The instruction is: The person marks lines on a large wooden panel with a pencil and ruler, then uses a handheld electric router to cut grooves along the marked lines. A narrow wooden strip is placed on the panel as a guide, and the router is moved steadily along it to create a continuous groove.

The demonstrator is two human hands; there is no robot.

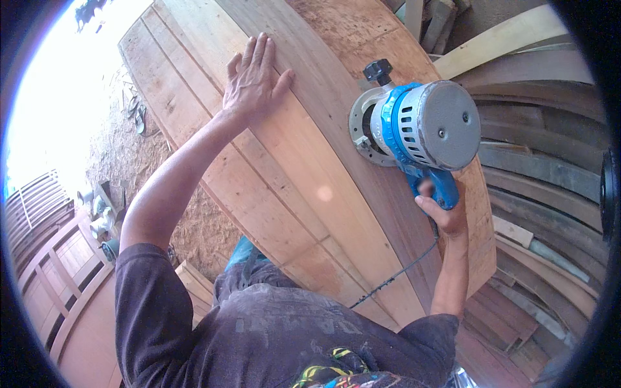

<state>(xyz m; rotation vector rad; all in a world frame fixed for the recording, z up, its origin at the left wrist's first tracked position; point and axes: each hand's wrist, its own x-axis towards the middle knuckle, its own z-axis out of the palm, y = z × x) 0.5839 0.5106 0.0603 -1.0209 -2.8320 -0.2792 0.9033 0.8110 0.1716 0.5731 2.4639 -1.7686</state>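
Note:
A wood router (420, 126) with a grey motor body, a blue collar and a round metal base stands on the wooden panel. My right hand (443, 210) is wrapped round its blue handle. Pressed flat on the boards, my left hand (252, 81) has its fingers stretched out and holds nothing. Beneath both lies a large panel (291, 142) of long joined boards, with a darker greyish plank (336, 123) running along it. The router's bit is hidden under its base. From near my right hand a dark cord (401, 271) trails across the boards toward my body.
Curved boards (537, 123) are stacked along the right. At the left stand wooden frames (71, 278) and a machine (103, 220). Sandals (138, 116) lie on the debris-strewn ground (119, 165) beyond the panel's left edge.

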